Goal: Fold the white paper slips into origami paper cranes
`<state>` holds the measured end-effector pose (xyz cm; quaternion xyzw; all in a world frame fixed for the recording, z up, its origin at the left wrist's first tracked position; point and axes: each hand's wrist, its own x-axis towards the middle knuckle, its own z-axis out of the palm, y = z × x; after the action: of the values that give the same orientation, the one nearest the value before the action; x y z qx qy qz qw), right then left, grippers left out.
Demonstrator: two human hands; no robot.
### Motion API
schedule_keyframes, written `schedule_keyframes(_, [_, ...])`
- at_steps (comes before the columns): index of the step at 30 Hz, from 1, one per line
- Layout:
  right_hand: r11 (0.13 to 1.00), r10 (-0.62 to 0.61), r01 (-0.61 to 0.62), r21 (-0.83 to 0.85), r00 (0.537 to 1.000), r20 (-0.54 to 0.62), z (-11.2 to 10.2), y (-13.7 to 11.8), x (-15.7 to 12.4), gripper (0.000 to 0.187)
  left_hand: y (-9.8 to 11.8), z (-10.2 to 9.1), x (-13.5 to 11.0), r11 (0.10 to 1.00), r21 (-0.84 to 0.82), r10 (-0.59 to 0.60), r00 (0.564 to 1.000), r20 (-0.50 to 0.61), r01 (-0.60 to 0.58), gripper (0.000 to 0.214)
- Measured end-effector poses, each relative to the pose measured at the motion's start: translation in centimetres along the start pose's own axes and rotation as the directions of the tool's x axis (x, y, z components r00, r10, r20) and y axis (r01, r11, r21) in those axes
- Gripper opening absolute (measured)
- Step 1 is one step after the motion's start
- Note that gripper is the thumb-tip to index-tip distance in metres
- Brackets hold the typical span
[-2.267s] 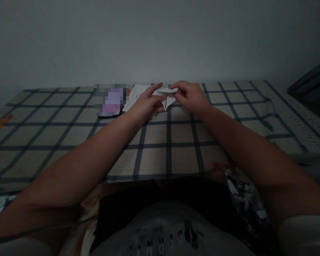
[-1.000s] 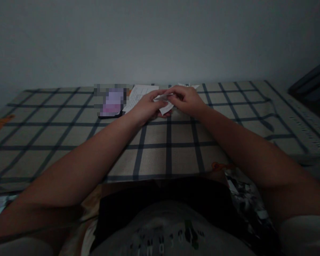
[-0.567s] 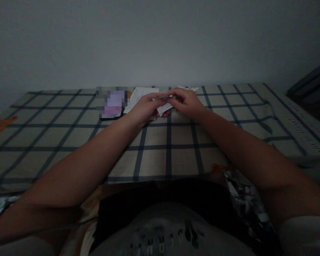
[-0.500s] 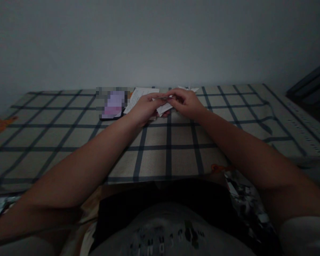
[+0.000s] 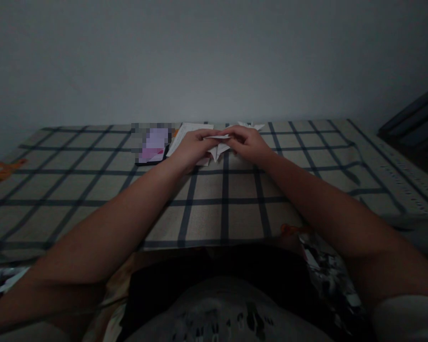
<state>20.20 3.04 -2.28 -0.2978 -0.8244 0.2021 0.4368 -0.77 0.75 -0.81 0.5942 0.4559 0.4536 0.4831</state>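
Left grip (image 5: 192, 145) and right grip (image 5: 248, 140) both pinch paper (image 5: 219, 149) between them, over worktop (image 5: 207, 218). Blunt-edged moment ago, it now juts sharp toward me; folding likely still under way.

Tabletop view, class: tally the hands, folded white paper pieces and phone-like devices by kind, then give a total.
Hands: 2 (left hand, right hand)
Folded white paper pieces: 2 (held piece, far piece beyond the right hand)
Phone-like device: 1
Total: 5
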Motion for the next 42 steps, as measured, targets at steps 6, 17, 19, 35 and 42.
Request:
schedule_keyframes(6, [0.992, 0.094, -0.099, 0.083, 0.994, 0.056, 0.1, 0.3, 0.1, 0.037, 1.2, 0.2, -0.7, 0.998, -0.053, -0.03, 0.999, 0.033, 0.032, 0.025])
schedule_keyframes(17, [0.925, 0.245, -0.251, 0.286, 0.968, 0.056, 0.0, -0.2, 0.3, 0.038, 0.9, 0.2, -0.2, 0.982, -0.169, -0.069, 0.994, 0.087, 0.083, 0.015])
schedule_keyframes(19, [0.862, 0.302, -0.305, 0.404, 0.951, 0.073, -0.2, 0.0, 0.4, 0.038, 0.9, 0.2, -0.2, 0.974, -0.204, -0.08, 0.994, 0.08, 0.095, 0.01])
schedule_keyframes(35, [0.788, 0.351, -0.401, 0.467, 0.916, 0.195, -0.6, 0.2, 0.4, 0.029, -0.8, -0.7, 0.9, 0.951, -0.295, -0.057, 0.99, 0.133, 0.094, 0.026])
schedule_keyframes(42, [0.795, 0.379, -0.427, 0.431, 0.904, 0.197, -0.4, -0.4, 0.4, 0.024, -0.9, -0.3, 0.6, 0.976, -0.202, -0.057, 0.993, 0.104, 0.077, 0.025])
